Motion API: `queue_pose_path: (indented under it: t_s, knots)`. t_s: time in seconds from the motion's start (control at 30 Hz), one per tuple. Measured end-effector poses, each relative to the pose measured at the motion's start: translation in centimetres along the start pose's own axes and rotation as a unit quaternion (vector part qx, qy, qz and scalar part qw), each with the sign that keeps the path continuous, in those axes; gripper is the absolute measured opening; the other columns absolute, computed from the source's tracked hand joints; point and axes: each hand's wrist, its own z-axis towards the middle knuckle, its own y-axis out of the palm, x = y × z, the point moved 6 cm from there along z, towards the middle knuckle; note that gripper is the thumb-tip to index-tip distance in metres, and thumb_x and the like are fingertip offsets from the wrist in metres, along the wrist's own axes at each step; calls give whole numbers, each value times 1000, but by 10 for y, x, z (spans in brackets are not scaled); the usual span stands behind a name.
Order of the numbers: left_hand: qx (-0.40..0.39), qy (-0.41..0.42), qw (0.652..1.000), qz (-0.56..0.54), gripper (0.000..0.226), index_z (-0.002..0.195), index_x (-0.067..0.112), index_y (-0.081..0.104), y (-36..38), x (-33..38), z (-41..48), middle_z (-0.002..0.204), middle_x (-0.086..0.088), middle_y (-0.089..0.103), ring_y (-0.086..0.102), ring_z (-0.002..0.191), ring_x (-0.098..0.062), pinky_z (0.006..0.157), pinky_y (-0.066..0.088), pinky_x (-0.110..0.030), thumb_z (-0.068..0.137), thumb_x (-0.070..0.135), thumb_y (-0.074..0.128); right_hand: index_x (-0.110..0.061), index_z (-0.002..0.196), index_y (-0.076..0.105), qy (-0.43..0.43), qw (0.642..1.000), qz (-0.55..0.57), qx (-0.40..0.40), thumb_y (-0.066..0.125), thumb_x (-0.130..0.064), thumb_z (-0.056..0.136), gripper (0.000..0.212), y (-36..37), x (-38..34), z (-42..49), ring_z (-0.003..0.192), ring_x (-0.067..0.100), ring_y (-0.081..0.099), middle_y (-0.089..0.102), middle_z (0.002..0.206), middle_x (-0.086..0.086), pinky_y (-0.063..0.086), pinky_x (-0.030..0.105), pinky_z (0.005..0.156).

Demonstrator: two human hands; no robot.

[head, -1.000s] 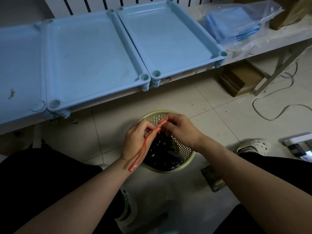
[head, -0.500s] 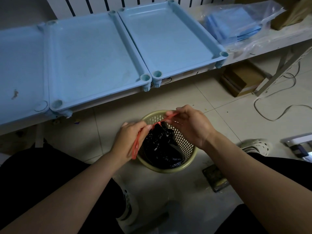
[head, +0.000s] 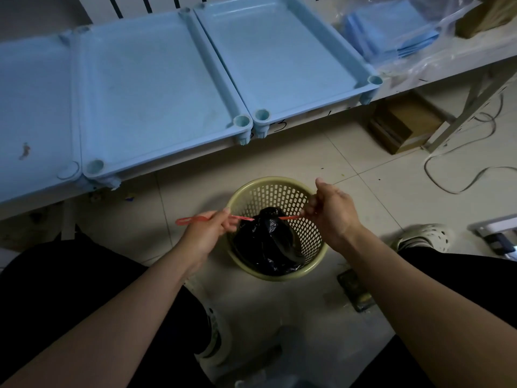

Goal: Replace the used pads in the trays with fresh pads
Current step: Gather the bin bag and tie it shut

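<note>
Left hand and right hand each pinch an end of the red tie, taut across the neck of the bag in the basket; beyond the basket sit bare trays and, further right, fresh pads (soft, light, probably floppy: grip by a folded edge).

Three shallow light-blue plastic trays lie flat, side by side with rims touching, along the white table. The left one bears a small brown stain. A stack of folded blue pads lies inside a clear plastic bag at the far right, just beside the right tray.
</note>
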Motion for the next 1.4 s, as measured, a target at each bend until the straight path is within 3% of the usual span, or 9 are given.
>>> queue_pose_path:
  t_s: [0.1, 0.17, 0.33, 0.63, 0.83, 1.03, 1.1, 1.23, 1.4]
  knots:
    - [-97, -39, 972, -213, 41, 66, 13, 56, 30, 14, -7, 108, -9, 72, 63, 111, -17, 102, 35, -37, 101, 29, 41, -13, 71, 42, 16, 999, 24, -44, 43, -25, 102, 34, 9, 4, -1, 51, 18, 42, 41, 57, 4, 47, 35, 59]
    - [-103, -39, 962, -248, 36, 71, 15, 55, 43, 17, -7, 85, -6, 70, 67, 97, -18, 100, 39, -40, 101, 29, 41, -14, 71, 41, 17, 999, 4, -46, 43, -25, 103, 34, 11, 6, -2, 46, 14, 37, 39, 51, -1, 39, 30, 51]
    - [-1, 18, 998, -55, 41, 62, 15, 47, 35, 9, 1, 49, 5, 38, 53, 55, -14, 88, 41, -34, 102, 21, 42, -14, 70, 40, 0, 1000, -22, -1, 42, -22, 104, 34, 3, 1, -4, 36, 7, 33, 36, 45, -7, 31, 25, 42]
    - [-44, 139, 986, 83, 13, 104, 13, 61, 48, 36, -8, 76, 5, 50, 47, 70, -7, 66, 39, -13, 91, 12, 63, -7, 76, 46, -36, 986, -12, -164, 39, -20, 103, 31, 44, -21, -16, 61, 26, 53, 52, 67, 14, 53, 38, 68]
    - [-88, 251, 950, 163, 8, 93, 14, 67, 70, 59, -22, 90, 7, 65, 57, 84, 6, 79, 42, -10, 93, 11, 59, -9, 74, 45, -43, 936, -111, -332, 41, -19, 103, 30, 99, -35, -42, 76, 31, 65, 64, 80, 19, 46, 40, 76]
    - [-87, 223, 956, 170, 33, 63, 28, 60, 68, 55, -23, 61, 22, 60, 54, 66, 12, 67, 37, -7, 93, 14, 60, -6, 109, 57, -84, 931, -218, -279, 43, -55, 91, 55, 87, -35, -25, 109, 25, 65, 69, 112, 17, 43, 41, 103]
    - [-80, 242, 948, 189, 34, 59, 26, 61, 65, 53, -21, 75, 18, 64, 58, 80, 6, 79, 40, -14, 91, 16, 63, -23, 118, 59, -130, 871, -396, -258, 32, -69, 86, 62, 79, -33, -22, 107, 15, 64, 71, 110, 2, 44, 39, 99]
    - [-70, 248, 940, 223, 21, 66, 18, 71, 60, 51, -14, 89, 19, 57, 57, 95, -5, 95, 39, -23, 87, 15, 68, -20, 91, 64, -263, 614, -729, -152, 37, -50, 97, 41, 65, -28, -22, 91, 30, 63, 68, 92, 9, 39, 31, 68]
    - [-102, 125, 987, 24, 19, 81, -3, 75, 51, 44, -14, 93, 6, 75, 66, 89, 5, 82, 41, -5, 90, 10, 64, -21, 66, 56, -283, 658, -691, -100, 50, -51, 94, 41, 48, -32, -11, 66, 29, 56, 53, 61, 2, 39, 32, 57]
